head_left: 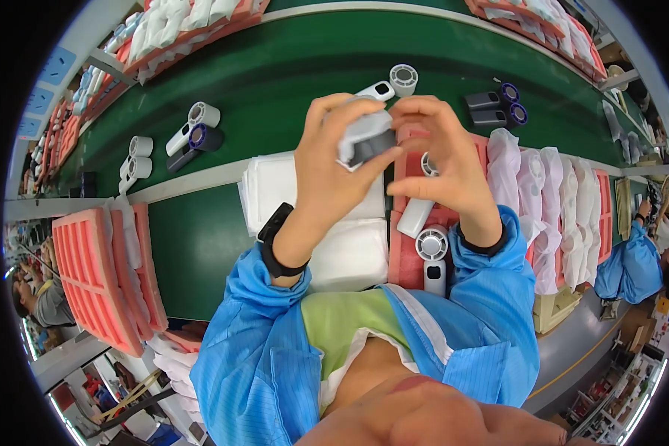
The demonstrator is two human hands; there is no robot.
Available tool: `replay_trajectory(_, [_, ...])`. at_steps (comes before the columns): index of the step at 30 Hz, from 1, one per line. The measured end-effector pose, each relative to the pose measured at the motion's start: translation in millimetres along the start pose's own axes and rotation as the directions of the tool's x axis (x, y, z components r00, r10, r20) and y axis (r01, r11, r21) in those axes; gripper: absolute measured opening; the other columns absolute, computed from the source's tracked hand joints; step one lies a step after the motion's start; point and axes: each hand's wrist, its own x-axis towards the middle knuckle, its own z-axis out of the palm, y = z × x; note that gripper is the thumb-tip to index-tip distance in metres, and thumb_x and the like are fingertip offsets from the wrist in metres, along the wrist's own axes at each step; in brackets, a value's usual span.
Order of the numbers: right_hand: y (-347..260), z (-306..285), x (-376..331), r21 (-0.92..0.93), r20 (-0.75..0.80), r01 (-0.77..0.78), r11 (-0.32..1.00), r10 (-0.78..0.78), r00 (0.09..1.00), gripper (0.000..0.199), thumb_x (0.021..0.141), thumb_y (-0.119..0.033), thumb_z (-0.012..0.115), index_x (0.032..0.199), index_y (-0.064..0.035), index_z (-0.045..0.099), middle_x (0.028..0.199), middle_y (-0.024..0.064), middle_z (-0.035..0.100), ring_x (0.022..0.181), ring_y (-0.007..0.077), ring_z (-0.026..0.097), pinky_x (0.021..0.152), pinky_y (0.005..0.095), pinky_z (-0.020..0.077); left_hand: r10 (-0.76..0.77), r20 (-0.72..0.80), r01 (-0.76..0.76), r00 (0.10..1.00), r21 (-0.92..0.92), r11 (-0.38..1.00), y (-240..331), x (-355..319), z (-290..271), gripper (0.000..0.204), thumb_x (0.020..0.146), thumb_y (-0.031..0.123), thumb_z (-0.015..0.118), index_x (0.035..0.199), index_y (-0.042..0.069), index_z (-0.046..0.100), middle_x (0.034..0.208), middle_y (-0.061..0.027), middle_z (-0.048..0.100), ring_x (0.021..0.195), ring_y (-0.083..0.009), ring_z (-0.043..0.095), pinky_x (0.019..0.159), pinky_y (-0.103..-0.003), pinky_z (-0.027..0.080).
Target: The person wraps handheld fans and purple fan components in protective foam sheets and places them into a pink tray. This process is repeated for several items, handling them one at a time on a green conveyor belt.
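My left hand [325, 152] is wrapped round a grey rounded device [372, 140], raised over the bench. Motion blurs the device, and my fingers cover part of it, so I cannot make out its exact kind. Beside it, my right hand [446, 152] has its fingers spread and curved toward the device; whether the fingertips touch it, I cannot tell. Below the right hand, a white handheld fan [416, 217] lies in a pink foam tray [405, 256]. A silver handheld fan [432, 245] lies nearer to me in that tray.
White sheets [349, 256] lie stacked left of the tray. Beyond it, handheld fans [404, 78] rest on the green belt [275, 82], with purple-ringed dark fans [509, 113] to the right. Wrapped fans [546, 201] fill foam at right; pink foam trays [97, 279] stand at left.
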Motion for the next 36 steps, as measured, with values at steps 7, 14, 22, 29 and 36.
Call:
replay_trajectory(7, [15.9, -8.1, 3.3, -0.38, 0.153, 0.135, 0.915, -0.082, 0.985, 0.056, 0.065, -0.006, 0.074, 0.115, -0.0011, 0.051, 0.093, 0.0121, 0.06, 0.084, 0.0271, 0.062, 0.074, 0.0336, 0.0493, 0.082, -0.007, -0.077, 0.997, -0.444, 0.893, 8.1, -2.2, -23.0, 0.053, 0.064, 0.015, 0.084, 0.111, 0.008, 0.06, 0.124, -0.0112, 0.048, 0.108, -0.0228, 0.05, 0.091, -0.035, 0.04])
replay_trajectory(14, [8.0, 6.8, 1.7, -0.744, -0.097, 0.076, 0.664, -0.219, 0.971, 0.038, 0.068, -0.007, 0.071, 0.099, 0.0022, 0.053, 0.086, 0.0201, 0.06, 0.08, 0.0416, 0.058, 0.068, 0.0398, 0.0486, -0.013, -0.348, -0.077, 0.937, -0.243, 0.967, 16.5, -4.9, 6.4, 0.038, 0.065, 0.013, 0.084, 0.096, 0.005, 0.063, 0.121, -0.0106, 0.049, 0.112, -0.0263, 0.048, 0.096, -0.036, 0.037])
replay_trajectory(22, [-9.8, -12.0, -4.2, -0.347, -0.018, -0.121, 0.93, 0.122, 0.992, 0.031, 0.073, -0.007, 0.071, 0.098, 0.0027, 0.056, 0.09, 0.0214, 0.063, 0.082, 0.0393, 0.062, 0.068, 0.038, 0.0494, -0.058, -0.323, 0.01, 0.945, -0.148, 0.989, -12.6, 13.5, -37.3, 0.026, 0.068, 0.009, 0.08, 0.089, 0.006, 0.065, 0.106, -0.0088, 0.054, 0.1, -0.0237, 0.054, 0.085, -0.033, 0.043])
replay_trajectory(29, [91.3, -107.4, 69.7, -0.703, -0.508, -0.518, 0.487, 0.166, 0.845, 0.037, 0.081, -0.028, 0.066, 0.103, -0.0001, 0.058, 0.099, 0.0238, 0.065, 0.091, 0.0391, 0.064, 0.079, 0.0437, 0.0503, -0.2, 0.166, 0.152, 0.966, 0.26, 0.953, -40.6, -26.2, -6.8, 0.025, 0.073, 0.017, 0.077, 0.093, 0.007, 0.065, 0.099, -0.006, 0.058, 0.071, -0.0185, 0.058, 0.065, -0.033, 0.046])
replay_trajectory(36, [145.8, -182.9, 97.5, -0.786, -0.558, -0.615, 0.066, 0.354, 0.751, 0.036, 0.085, -0.024, 0.053, 0.116, -0.0069, 0.061, 0.121, 0.0174, 0.061, 0.111, 0.0374, 0.059, 0.091, 0.0457, 0.0486, -0.264, 0.315, 0.061, 0.912, 0.532, 0.845, -60.8, -68.7, 27.8, 0.023, 0.069, 0.017, 0.078, 0.085, 0.008, 0.064, 0.085, -0.0073, 0.056, 0.076, -0.0253, 0.06, 0.064, -0.035, 0.048])
